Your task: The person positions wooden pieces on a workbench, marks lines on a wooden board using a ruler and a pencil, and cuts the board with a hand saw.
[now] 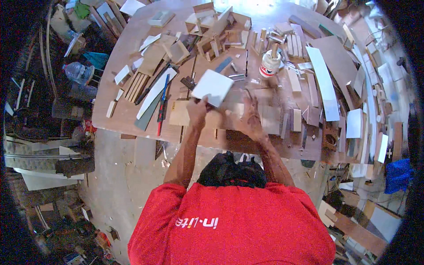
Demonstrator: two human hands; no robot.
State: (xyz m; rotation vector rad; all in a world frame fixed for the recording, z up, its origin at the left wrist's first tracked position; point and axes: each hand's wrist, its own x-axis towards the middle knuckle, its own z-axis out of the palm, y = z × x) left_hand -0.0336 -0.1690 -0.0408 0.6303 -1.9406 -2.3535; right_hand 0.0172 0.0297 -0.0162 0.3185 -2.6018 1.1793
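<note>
A square white panel (213,87) is held at its near edge by my left hand (198,110), fingers closed on it, just above the worktable (203,140). To the right, my right hand (251,118) hovers or rests over light wooden boards (270,115), its fingers stretched out and apart, a little blurred. I cannot tell whether it touches them. Beyond it stands a white glue tub (269,65) with a wooden stick (274,51) in it. A small dark hand plane (188,83) lies left of the panel, and a dark pencil-like rod (246,62) lies beyond it.
Small wooden frames (212,44) and offcuts are heaped at the table's far side. A red-and-black tool (163,106) lies at the left beside long strips. On the right lie a long white board (323,84) and several wood blocks. A plastic bottle (78,72) stands off the table's left.
</note>
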